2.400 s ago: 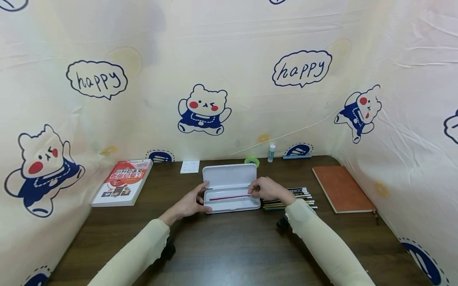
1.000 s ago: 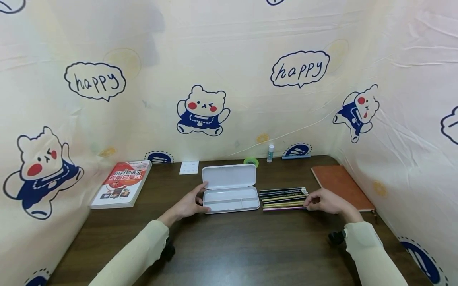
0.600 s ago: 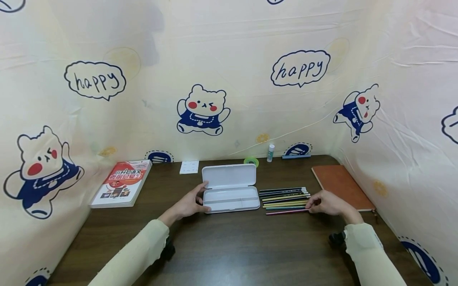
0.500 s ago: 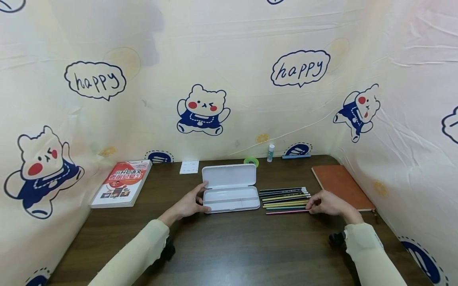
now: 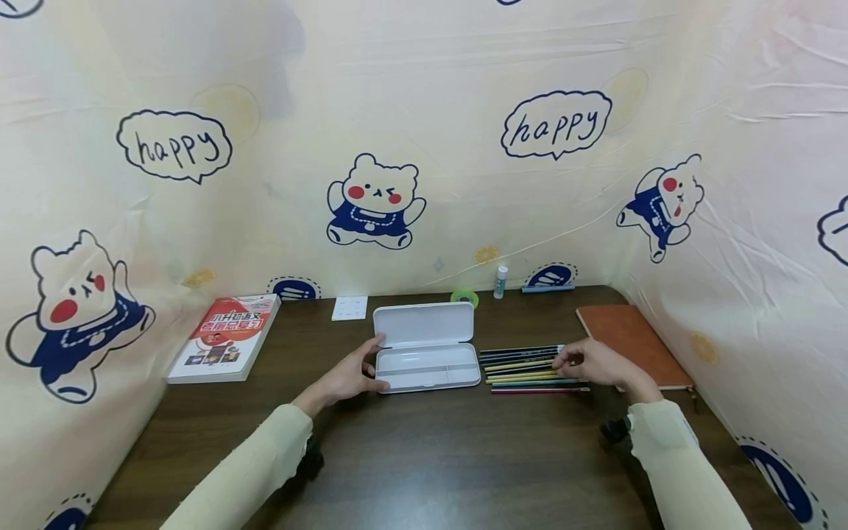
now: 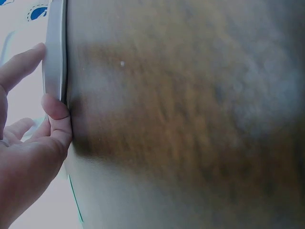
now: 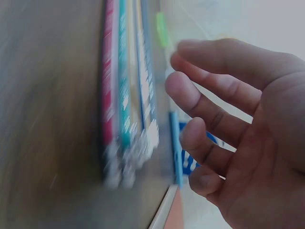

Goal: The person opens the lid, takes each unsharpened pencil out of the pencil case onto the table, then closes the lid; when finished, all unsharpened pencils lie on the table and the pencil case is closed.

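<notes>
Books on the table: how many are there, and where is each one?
2. A red and white book lies at the table's far left, by the curtain. A closed orange-brown book lies at the far right, just beyond the right hand. No others visible.

on the bench (image 5: 424, 456) lay one open white pencil case (image 5: 427, 346), a row of about seven pencils (image 5: 523, 366), two books (image 5: 225, 337), one white card (image 5: 350, 308), one green tape roll (image 5: 466, 297) and one glue stick (image 5: 500, 282); two hands were there.

White pencil case (image 5: 427, 346), orange notebook (image 5: 626, 342), dark brown table (image 5: 430, 456).
</notes>
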Demonstrator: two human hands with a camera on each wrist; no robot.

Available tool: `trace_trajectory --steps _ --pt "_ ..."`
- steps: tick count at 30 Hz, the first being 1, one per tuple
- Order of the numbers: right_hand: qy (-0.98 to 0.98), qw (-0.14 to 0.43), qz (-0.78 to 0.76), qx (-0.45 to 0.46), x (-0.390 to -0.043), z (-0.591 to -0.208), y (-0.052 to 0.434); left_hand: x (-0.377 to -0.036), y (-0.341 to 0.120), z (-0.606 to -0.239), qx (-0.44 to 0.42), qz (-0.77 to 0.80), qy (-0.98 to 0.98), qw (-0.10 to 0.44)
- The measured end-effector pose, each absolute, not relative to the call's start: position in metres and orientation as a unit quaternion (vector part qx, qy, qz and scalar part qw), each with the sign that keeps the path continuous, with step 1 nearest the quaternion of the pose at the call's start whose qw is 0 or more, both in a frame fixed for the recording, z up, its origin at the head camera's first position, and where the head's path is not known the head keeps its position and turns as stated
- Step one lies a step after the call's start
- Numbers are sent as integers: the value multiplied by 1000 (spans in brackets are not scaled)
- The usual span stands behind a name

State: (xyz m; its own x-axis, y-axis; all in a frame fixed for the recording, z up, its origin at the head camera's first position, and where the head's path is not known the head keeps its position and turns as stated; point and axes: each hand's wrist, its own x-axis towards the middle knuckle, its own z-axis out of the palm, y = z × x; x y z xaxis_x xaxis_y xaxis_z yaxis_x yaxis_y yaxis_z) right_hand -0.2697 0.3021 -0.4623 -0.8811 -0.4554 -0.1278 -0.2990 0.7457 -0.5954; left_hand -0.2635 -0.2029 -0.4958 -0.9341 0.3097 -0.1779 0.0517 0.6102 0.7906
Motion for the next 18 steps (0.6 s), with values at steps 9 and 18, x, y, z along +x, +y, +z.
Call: trace_trajectory --steps 9,18 --pt "929 74 -303 -200 -291 -443 250 -264 -205 -497 103 431 883 152" --pt "921 76 -311 -223 -316 -450 198 -262 -204 -496 103 429 885 151"
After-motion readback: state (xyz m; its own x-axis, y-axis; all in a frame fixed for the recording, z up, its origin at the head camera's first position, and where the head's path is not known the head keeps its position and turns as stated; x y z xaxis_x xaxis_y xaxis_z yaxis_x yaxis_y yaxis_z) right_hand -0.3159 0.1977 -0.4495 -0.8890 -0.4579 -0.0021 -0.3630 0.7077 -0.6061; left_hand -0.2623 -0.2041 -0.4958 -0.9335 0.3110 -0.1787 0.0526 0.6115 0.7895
